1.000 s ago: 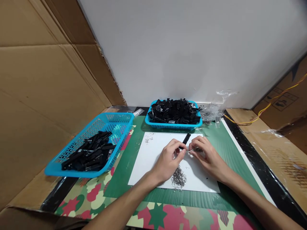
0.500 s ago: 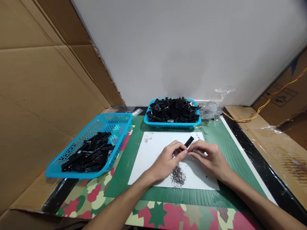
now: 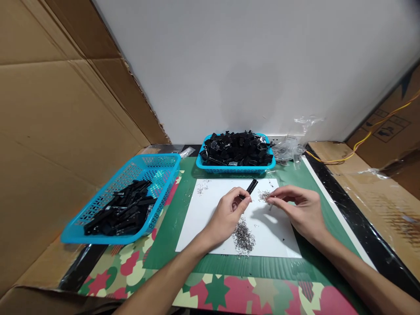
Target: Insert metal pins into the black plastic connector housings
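Note:
My left hand [image 3: 227, 213] is closed around a narrow black plastic piece [image 3: 252, 186], which slants up and away past the fingertips. Over the right part of a white sheet [image 3: 210, 227], my right hand [image 3: 300, 210] has thumb and forefinger pinched together. Its fingertips are at a small pile of tiny metal pieces [image 3: 263, 195]; whatever they pinch is too small to make out. A larger heap of tiny, bent, wire-like metal pieces [image 3: 243, 238] lies below my left hand. A few more metal bits [image 3: 202, 188] are scattered at the sheet's upper left corner.
On the left, a blue basket [image 3: 168, 192] contains several long black plastic pieces. A second blue basket [image 3: 234, 169] at the back is heaped with black parts, beside a clear plastic bag [image 3: 288, 149]. Cardboard [image 3: 65, 118] walls the left side; a yellow cable [image 3: 356, 151] runs at right.
My right hand has moved right, away from the black plastic piece, to the small metal pile. My left hand still holds the piece, shifted slightly left.

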The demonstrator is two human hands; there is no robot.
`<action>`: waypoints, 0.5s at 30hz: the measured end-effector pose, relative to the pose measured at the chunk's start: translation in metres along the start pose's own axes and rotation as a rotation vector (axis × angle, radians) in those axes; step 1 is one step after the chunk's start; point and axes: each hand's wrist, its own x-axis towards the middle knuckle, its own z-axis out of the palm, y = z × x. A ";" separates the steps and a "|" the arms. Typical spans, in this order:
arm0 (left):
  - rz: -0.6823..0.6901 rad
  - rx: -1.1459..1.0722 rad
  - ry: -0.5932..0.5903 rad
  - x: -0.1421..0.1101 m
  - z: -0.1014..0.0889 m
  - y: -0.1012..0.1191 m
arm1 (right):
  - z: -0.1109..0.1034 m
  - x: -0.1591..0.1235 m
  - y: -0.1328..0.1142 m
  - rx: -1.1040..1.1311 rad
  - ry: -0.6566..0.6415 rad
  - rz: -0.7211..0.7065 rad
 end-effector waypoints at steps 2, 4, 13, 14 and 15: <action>-0.018 -0.033 0.004 0.000 0.000 -0.001 | -0.001 0.000 0.000 0.028 0.027 0.043; -0.024 -0.036 -0.002 0.000 0.000 -0.002 | 0.000 -0.003 0.002 0.037 0.005 0.062; -0.007 0.016 -0.017 -0.001 0.001 -0.001 | 0.000 -0.015 0.006 0.078 -0.111 -0.005; -0.002 0.011 -0.014 -0.001 0.000 -0.001 | -0.001 -0.014 0.007 0.083 -0.141 0.006; 0.000 0.005 -0.011 0.000 0.000 -0.001 | -0.001 -0.013 0.008 0.080 -0.188 0.014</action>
